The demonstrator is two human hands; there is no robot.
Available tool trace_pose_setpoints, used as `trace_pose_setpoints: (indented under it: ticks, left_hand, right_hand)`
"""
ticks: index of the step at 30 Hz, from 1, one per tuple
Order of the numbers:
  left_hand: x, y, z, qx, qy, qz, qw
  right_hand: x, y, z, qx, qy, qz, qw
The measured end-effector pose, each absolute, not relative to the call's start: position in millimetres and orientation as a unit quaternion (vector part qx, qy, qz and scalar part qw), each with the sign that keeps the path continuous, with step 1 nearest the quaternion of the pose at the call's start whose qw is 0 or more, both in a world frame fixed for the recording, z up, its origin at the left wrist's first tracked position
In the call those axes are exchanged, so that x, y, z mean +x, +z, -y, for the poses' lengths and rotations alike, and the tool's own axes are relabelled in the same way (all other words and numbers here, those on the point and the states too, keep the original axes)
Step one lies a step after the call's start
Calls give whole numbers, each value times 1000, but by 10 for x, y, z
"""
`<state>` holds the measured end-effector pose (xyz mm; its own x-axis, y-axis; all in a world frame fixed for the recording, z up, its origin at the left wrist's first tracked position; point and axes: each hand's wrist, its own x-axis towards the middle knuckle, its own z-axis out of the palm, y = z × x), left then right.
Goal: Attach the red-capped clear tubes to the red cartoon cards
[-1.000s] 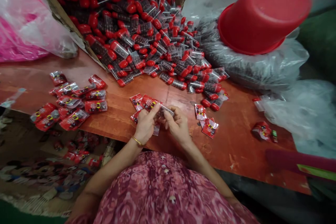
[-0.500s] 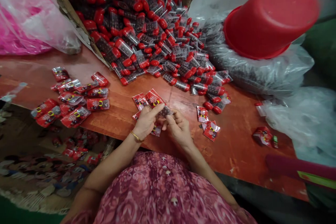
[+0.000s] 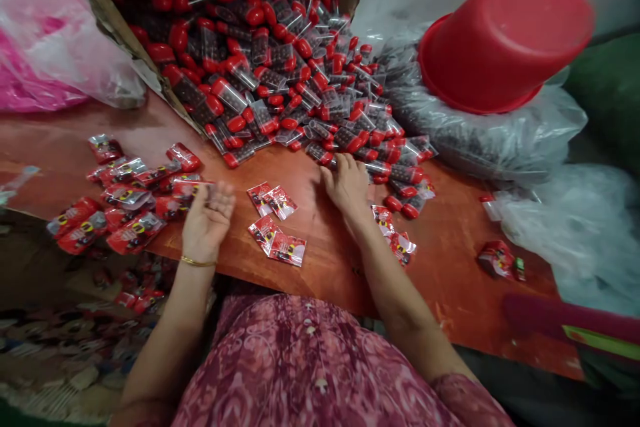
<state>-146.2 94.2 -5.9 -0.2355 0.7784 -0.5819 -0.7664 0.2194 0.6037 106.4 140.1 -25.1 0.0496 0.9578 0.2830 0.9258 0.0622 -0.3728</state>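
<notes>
**Direction:** clear plastic tubes with red caps (image 3: 231, 97) heaped at all angles, no shared long axis; flat red foil packets (image 3: 281, 203) lying tilted, long sides slanting across the table.

**Position:** four packets on the reddish-brown wooden table top (image 3: 450, 287) between the hands; tube heap spilling from a cardboard box (image 3: 113, 27), just past the right hand.

**Counts:** two hands; four packets between them; two just right of the right forearm; one further right; more than a dozen in a loose cluster at left; tubes too many to count.

**Left hand (image 3: 207, 220):** open, palm up, empty, fingertips at the cluster's edge.

**Right hand (image 3: 347, 185):** palm down, fingertips on the heap's edge; grip impossible to tell.

**Nearby:** upturned red plastic basin (image 3: 505, 43) on a clear plastic bag of dark contents (image 3: 480, 137).
</notes>
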Motion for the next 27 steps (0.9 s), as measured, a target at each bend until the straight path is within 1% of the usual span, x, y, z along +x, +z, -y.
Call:
trace_pose_setpoints:
  ticks: [2,4,5,7,8,11,13,14,16,20,24,27]
  left_hand:
    - [-1566,-58,-971,8,700,-453,553]
    - [-1510,-69,-944,45,708,-440,551]
    - [-1432,-83,-917,84,685,-449,567]
    - [-1230,-134,-864,211,593,-507,589]
    - [-1130,-170,-848,304,539,-549,562]
    - [-933,-285,-869,580,390,-611,372]
    - [-895,-347,-919,681,309,-609,265]
    - [-890,-369,-942,707,279,-606,235]
    - [-888,-397,-966,734,243,-600,207]
    - [-864,-413,-931,744,229,-599,186]
    - [-835,-389,-903,728,248,-610,194]
    - [-791,-317,-894,695,286,-622,222]
  right_hand:
    - [1174,-325,-1496,-695,14,694,185]
    - [1215,-411,-1449,-677,17,715,170]
    - [1216,-450,-1379,-666,19,725,173]
    - [1204,-509,-1178,-651,22,737,182]
    - [1201,-530,-1066,-648,23,739,183]
    - [1217,-563,-763,-649,18,736,191]
    - [1235,-566,-629,-658,3,723,209]
    - [1238,-560,-585,-663,-5,716,219]
    - [1221,-533,-539,-664,-8,708,240]
    - [1085,-428,-554,-631,30,717,295]
    - [885,-327,-592,-594,119,709,359]
    - [755,-294,-616,-603,219,661,390]
